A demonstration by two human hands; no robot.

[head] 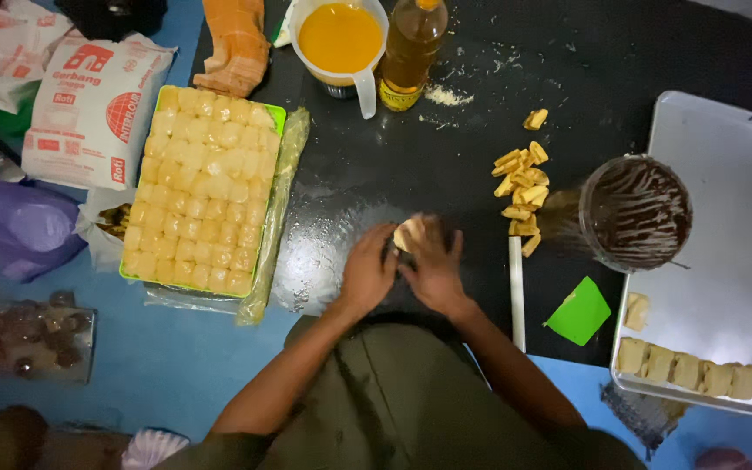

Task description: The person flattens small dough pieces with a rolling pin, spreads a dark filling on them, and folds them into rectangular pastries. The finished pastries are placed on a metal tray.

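My left hand [367,268] and my right hand [433,265] meet over a black work surface [376,165], both pressed on one pale piece of dough [407,233]. Only the dough's top edge shows between the fingers. To the left lies a green tray [272,114] packed with several rows of yellow dough balls. Right of my hands sits a heap of cut yellow pieces [521,187], and beside it a clear container of dark chocolate [635,211].
A metal baking pan [724,165] at right holds a row of filled dough pieces [698,372]. A green scraper [578,312] and a white stick [515,292] lie near it. At the back stand a jug of yellow liquid [341,39], an oil bottle [411,52] and flour bags [89,104].
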